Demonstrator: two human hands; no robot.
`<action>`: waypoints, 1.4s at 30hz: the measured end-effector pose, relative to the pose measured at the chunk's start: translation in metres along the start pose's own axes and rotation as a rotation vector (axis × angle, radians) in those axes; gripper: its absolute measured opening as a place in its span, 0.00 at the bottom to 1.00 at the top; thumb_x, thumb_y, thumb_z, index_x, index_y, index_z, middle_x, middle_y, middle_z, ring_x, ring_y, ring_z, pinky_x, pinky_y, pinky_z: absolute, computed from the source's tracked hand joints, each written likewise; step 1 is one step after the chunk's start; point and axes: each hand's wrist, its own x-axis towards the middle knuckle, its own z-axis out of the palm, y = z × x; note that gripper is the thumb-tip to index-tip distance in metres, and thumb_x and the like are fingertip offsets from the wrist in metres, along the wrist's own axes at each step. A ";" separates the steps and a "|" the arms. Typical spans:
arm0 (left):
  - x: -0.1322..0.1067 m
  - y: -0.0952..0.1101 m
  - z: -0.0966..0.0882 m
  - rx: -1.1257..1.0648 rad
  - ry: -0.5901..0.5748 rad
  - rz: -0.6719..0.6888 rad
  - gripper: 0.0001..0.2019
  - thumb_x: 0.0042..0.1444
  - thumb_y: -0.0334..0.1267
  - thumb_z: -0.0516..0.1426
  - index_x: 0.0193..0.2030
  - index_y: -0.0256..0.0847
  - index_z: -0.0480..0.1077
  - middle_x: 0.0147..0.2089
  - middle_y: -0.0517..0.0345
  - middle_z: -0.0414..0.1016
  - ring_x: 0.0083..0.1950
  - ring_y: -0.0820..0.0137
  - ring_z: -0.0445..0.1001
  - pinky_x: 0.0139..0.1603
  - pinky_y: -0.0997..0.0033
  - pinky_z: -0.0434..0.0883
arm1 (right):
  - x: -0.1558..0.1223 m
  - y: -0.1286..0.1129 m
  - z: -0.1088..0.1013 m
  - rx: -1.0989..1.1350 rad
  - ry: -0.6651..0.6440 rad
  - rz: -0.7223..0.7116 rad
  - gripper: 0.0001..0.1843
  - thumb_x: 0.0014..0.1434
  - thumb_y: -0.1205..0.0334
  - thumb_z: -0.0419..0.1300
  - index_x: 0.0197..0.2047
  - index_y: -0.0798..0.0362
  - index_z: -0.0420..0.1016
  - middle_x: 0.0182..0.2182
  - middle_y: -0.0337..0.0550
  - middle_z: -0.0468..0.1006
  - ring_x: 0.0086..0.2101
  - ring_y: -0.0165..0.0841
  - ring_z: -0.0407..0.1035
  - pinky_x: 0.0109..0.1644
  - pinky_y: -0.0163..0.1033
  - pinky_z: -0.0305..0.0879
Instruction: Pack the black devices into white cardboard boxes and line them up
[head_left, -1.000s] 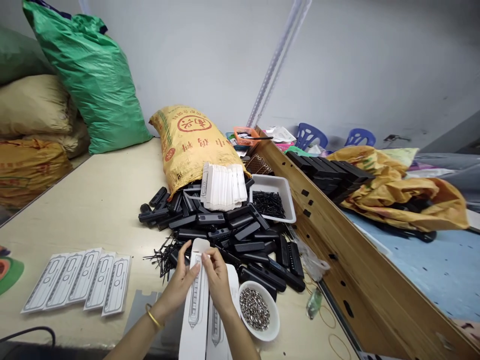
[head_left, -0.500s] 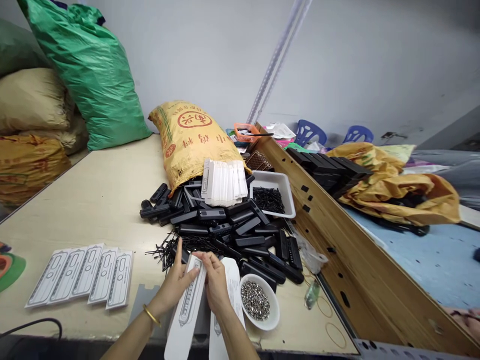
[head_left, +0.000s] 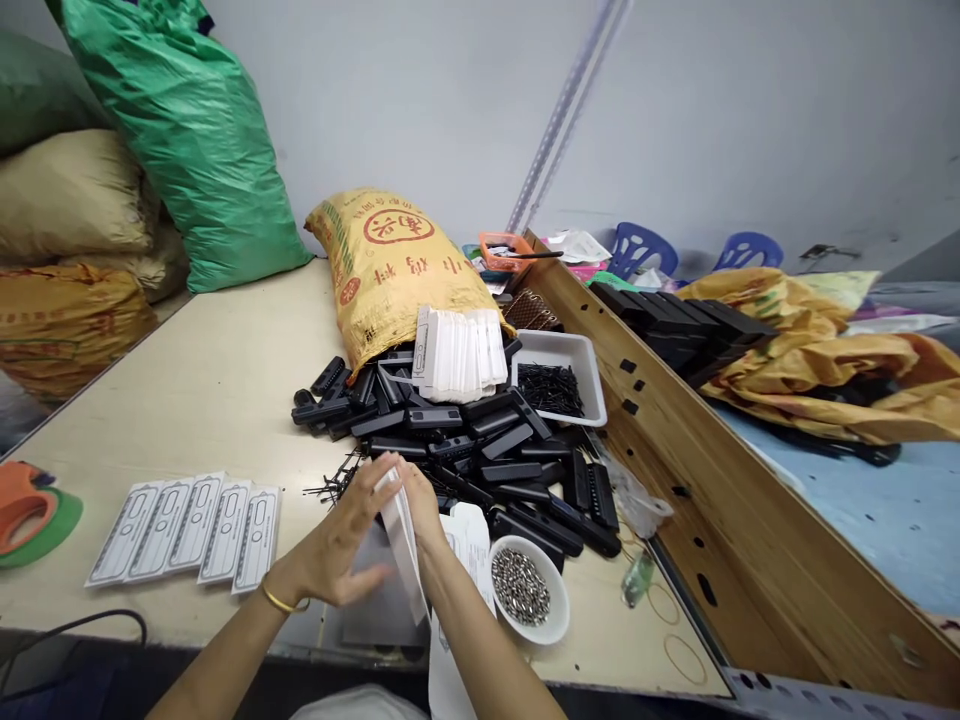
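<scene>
1. White box stands tilted between the two hands, turned nearly edge-on, so its printing cannot be read.
2. Left hand is loosely spread: the fingers reach the box's upper end, while the thumb sticks out away from them.
3. Right hand lies along the other side of the box; its fingers are mostly hidden, so how tightly they close I cannot tell.
4. Under the right forearm, another white box is partly covered, its near end cut off by the frame.
5. Below the hands sits a grey sheet, half hidden; a pale shape nearer the body is too cropped to make out.
6. Just right of the grip is a bowl of metal beads.
7. Close beyond the fingers, black cases hem the hands in, and a wooden board bounds the far right.
8. Left of the grip, past a gap of pale tabletop, lie printed boxes; the table's front edge runs beneath the forearms.
</scene>
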 end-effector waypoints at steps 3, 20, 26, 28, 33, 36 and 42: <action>-0.008 -0.007 0.016 -0.024 -0.039 0.012 0.36 0.46 0.37 0.61 0.62 0.48 0.53 0.65 0.45 0.53 0.66 0.51 0.49 0.65 0.41 0.37 | -0.011 0.005 -0.002 -0.031 -0.034 0.012 0.24 0.46 0.40 0.59 0.22 0.50 0.55 0.19 0.32 0.59 0.21 0.26 0.57 0.28 0.35 0.58; -0.043 -0.042 0.032 0.331 0.286 -0.749 0.29 0.51 0.41 0.54 0.60 0.43 0.51 0.51 0.49 0.62 0.50 0.59 0.67 0.45 0.60 0.69 | -0.023 0.006 -0.061 -1.230 -0.074 -0.219 0.15 0.51 0.71 0.58 0.44 0.53 0.69 0.38 0.49 0.74 0.40 0.42 0.69 0.43 0.47 0.65; -0.038 -0.049 0.037 0.494 0.139 -0.635 0.33 0.48 0.34 0.53 0.63 0.41 0.52 0.51 0.48 0.66 0.50 0.57 0.66 0.50 0.56 0.66 | -0.023 -0.078 -0.092 -0.776 -0.378 0.074 0.17 0.60 0.49 0.49 0.36 0.54 0.69 0.26 0.40 0.75 0.16 0.26 0.62 0.18 0.32 0.56; -0.032 -0.049 0.038 0.431 0.123 -0.579 0.34 0.46 0.33 0.53 0.63 0.41 0.53 0.51 0.49 0.66 0.52 0.59 0.66 0.52 0.58 0.65 | -0.024 -0.093 -0.089 -0.883 -0.460 0.118 0.18 0.59 0.47 0.51 0.31 0.53 0.68 0.21 0.37 0.73 0.13 0.24 0.58 0.17 0.31 0.50; -0.030 -0.046 0.037 0.432 0.082 -0.534 0.37 0.42 0.30 0.53 0.63 0.43 0.53 0.51 0.51 0.67 0.51 0.59 0.66 0.52 0.55 0.66 | -0.021 -0.098 -0.066 -1.278 -0.649 0.048 0.21 0.61 0.45 0.48 0.28 0.53 0.66 0.16 0.37 0.70 0.19 0.29 0.64 0.24 0.32 0.54; -0.032 -0.042 0.048 0.393 0.022 -0.439 0.38 0.40 0.28 0.53 0.63 0.42 0.53 0.52 0.50 0.68 0.52 0.59 0.66 0.55 0.53 0.65 | -0.020 -0.089 -0.053 -1.510 -0.611 -0.039 0.23 0.58 0.41 0.49 0.34 0.54 0.66 0.22 0.43 0.74 0.24 0.35 0.68 0.27 0.34 0.56; -0.025 -0.037 0.061 0.130 0.226 -0.575 0.38 0.43 0.28 0.53 0.64 0.43 0.50 0.58 0.50 0.64 0.59 0.61 0.64 0.59 0.55 0.63 | 0.013 -0.057 -0.062 -1.432 -0.190 -0.176 0.15 0.64 0.51 0.45 0.36 0.51 0.65 0.25 0.40 0.74 0.26 0.33 0.69 0.30 0.33 0.58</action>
